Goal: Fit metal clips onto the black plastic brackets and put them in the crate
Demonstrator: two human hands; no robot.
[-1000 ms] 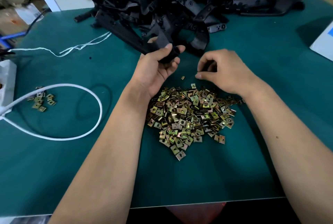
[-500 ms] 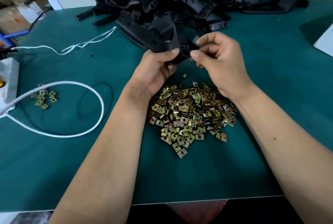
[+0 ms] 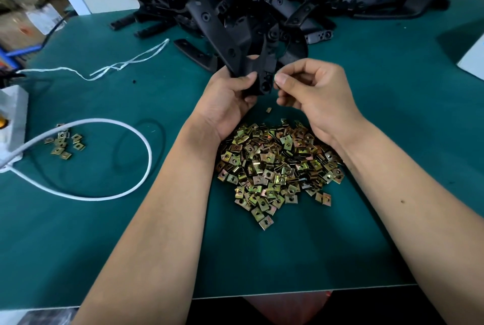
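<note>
Both hands had risen off the pile of brass-coloured metal clips [image 3: 277, 167]; left hand [image 3: 230, 99] gripped the stiff black plastic bracket [image 3: 251, 68] (light, rigid) by its lower end, right hand [image 3: 314, 91] with thumb and forefinger pinched together at its tab, clip unseen.

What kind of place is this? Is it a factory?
Probably a factory or workshop assembly bench. A big heap of metal clips lies on a green work mat, a stack of black plastic brackets is piled behind, and someone is fitting them by hand.

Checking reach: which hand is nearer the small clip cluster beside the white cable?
Left. The left hand is nearer the small clip cluster; the right hand lies farther right.
</note>
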